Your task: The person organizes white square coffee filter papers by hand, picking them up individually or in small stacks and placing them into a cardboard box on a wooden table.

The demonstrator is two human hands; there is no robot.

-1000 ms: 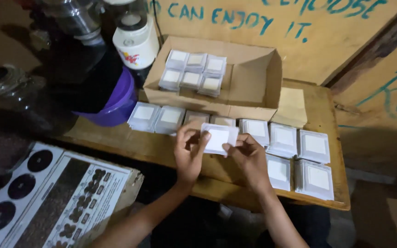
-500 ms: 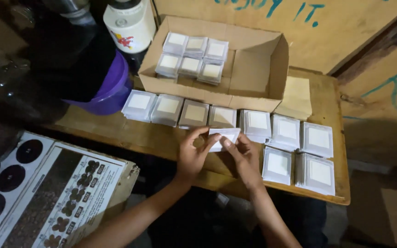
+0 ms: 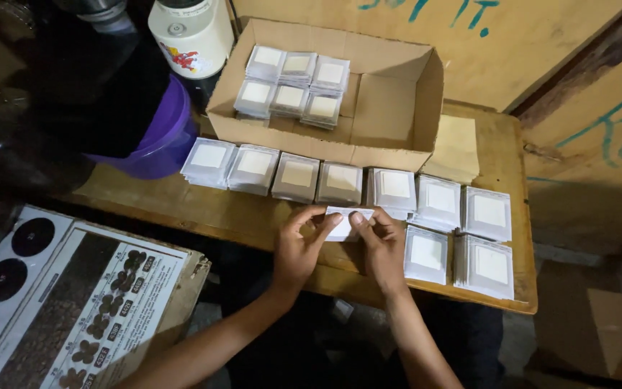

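So there's a small white packet (image 3: 345, 222) at centre frame, just above the near edge of the wooden surface (image 3: 217, 212), with the left hand (image 3: 298, 248) and right hand (image 3: 381, 245) both pinched shut on it, one at each end. Right behind it runs a row of white packet stacks (image 3: 296, 176), with more stacks (image 3: 484, 245) at right. Further up sits an open cardboard box (image 3: 390, 108) holding more, plus a purple tub (image 3: 163, 140) at upper left and a printed carton (image 3: 73, 302) at lower left.

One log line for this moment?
left hand: holds small white packet | right hand: pinches same packet | place: above wooden table front edge
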